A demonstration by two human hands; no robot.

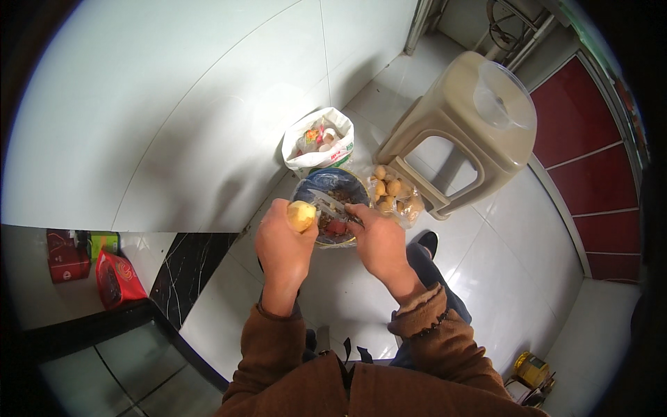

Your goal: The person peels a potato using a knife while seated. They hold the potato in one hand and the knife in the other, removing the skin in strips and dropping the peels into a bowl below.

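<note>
My left hand [284, 242] grips a pale yellow, peeled-looking potato [301, 215], its upper end showing past the fingers. A bladed kitchen tool [329, 200] is in my right hand [379, 237], with its blade pointing up and left towards the potato. Whether it is a knife or a peeler cannot be told, as my fingers hide the handle. Both hands are over a round bin [320, 179] lined with a clear plastic bag. Scraps and a reddish piece [336, 228] lie inside it. The blade appears apart from the potato.
Right of the bin, a clear bag holds several unpeeled potatoes [393, 187]. Behind stands a white bag [341, 151] of rubbish against the wall. A beige plastic stool [453, 120] with a clear lid [500, 99] stands back right. Left are a red packet [117, 279] and boxes [68, 255]; a jar [531, 369] is lower right.
</note>
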